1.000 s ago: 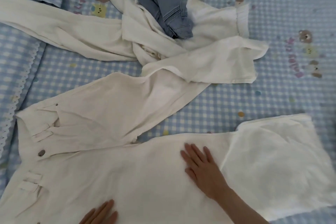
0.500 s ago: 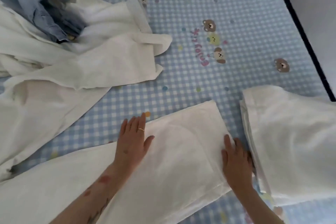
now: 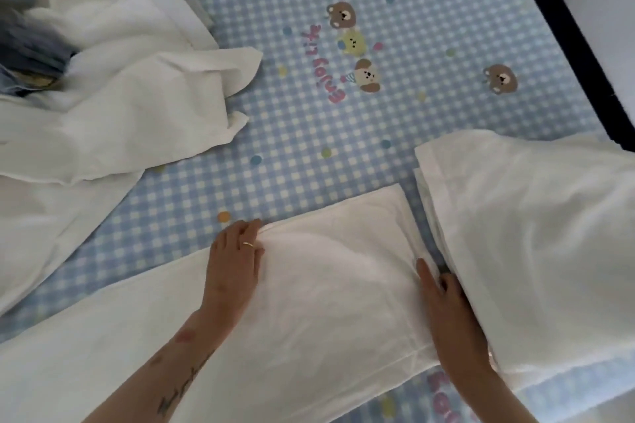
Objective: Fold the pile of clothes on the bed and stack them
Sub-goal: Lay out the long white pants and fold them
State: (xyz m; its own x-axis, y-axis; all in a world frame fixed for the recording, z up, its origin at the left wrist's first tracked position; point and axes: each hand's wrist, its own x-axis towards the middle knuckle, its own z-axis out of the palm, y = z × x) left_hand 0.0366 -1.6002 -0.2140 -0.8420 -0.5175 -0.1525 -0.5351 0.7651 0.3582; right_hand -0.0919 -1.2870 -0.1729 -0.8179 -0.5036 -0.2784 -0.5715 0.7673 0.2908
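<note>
White woven trouser leg (image 3: pixel 309 285) laid flat across blue gingham bed sheet (image 3: pixel 343 148), left hand (image 3: pixel 233 261) pinching its far edge into a soft ridge, right hand (image 3: pixel 446 306) fingers straight at its hem, folded white stack (image 3: pixel 532 251) touching that hem, rumpled white pile (image 3: pixel 120 96) and denim (image 3: pixel 24 45) well beyond the leg.

Home bedroom, bed (image 3: pixel 429 134) with blue gingham teddy-print sheet, loose clothes (image 3: pixel 130 96)
</note>
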